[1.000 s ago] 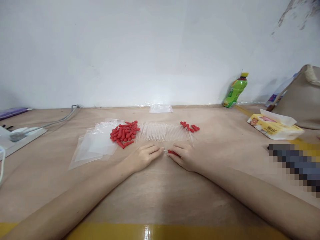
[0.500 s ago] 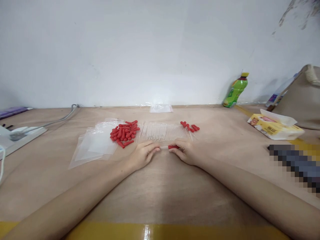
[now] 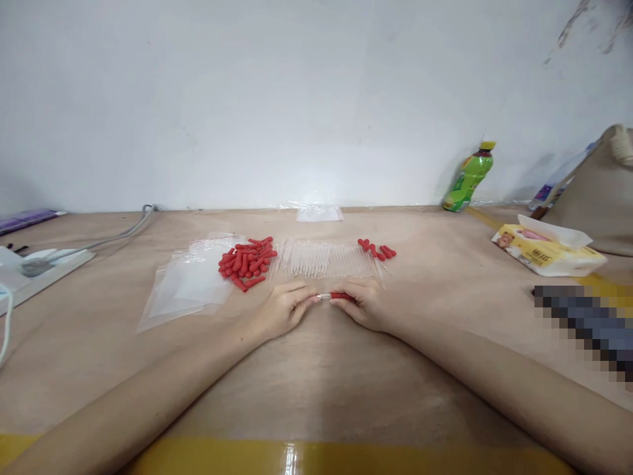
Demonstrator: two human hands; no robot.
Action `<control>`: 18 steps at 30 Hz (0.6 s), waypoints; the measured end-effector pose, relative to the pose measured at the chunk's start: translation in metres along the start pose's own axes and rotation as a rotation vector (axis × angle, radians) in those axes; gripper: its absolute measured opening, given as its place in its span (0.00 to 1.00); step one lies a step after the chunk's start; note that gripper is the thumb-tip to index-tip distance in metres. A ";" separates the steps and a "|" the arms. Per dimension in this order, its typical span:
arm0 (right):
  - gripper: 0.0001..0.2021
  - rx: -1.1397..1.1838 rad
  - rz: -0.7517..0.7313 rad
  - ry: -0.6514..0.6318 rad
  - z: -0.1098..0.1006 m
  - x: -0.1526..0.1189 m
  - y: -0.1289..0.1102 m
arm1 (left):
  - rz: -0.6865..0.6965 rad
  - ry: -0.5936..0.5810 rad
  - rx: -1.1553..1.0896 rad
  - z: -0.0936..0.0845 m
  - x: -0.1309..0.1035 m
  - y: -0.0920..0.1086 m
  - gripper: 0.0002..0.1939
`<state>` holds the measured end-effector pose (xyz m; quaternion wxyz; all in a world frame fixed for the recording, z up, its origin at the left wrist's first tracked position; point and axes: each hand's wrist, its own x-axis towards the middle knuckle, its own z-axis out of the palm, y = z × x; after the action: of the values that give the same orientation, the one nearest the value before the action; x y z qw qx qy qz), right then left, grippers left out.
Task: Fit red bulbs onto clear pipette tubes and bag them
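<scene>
1. The person's left hand [image 3: 289, 310] rests low over the brown desk [image 3: 316, 382], its grip closed in a pinch on a thin clear tube [image 3: 324, 296].
2. The right hand [image 3: 363, 305], facing it, has its grip closed around a red rubber bulb [image 3: 341, 296], narrow end toward the left hand.
3. The tube bridges the small gap between the hands, lying roughly level and in line with the bulb; whether its end sits inside is too small to tell.
4. Just beyond the hands, many loose clear tubes [image 3: 306, 258] lie side by side in a band.
5. A heap of red bulbs [image 3: 246, 260] sits at the band's left end, and a few spare bulbs [image 3: 386, 252] at its right.
6. Overlapping clear plastic bags [image 3: 198, 284] lie left of the heap.
7. Far right, a green bottle [image 3: 469, 179] leans by the white wall [image 3: 247, 99], with a yellow tissue pack [image 3: 548, 254] nearer.
</scene>
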<state>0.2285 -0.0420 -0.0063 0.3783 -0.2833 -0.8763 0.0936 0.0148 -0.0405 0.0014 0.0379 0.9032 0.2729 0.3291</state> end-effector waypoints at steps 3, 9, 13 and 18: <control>0.08 0.099 0.060 0.029 0.000 0.002 0.001 | -0.029 0.005 -0.003 0.000 0.003 0.000 0.10; 0.15 0.442 0.357 0.186 -0.011 0.011 0.002 | -0.091 0.001 -0.043 -0.005 0.003 0.002 0.14; 0.19 0.676 0.562 0.340 -0.046 0.025 0.021 | -0.165 0.004 -0.043 -0.006 0.001 0.001 0.17; 0.14 0.504 0.733 0.454 -0.092 0.041 0.064 | -0.187 -0.050 -0.076 -0.004 0.002 0.001 0.17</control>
<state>0.2993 0.0295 0.0586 0.5583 -0.4856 -0.5647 0.3655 0.0143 -0.0412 0.0058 0.1093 0.8797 0.3421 0.3116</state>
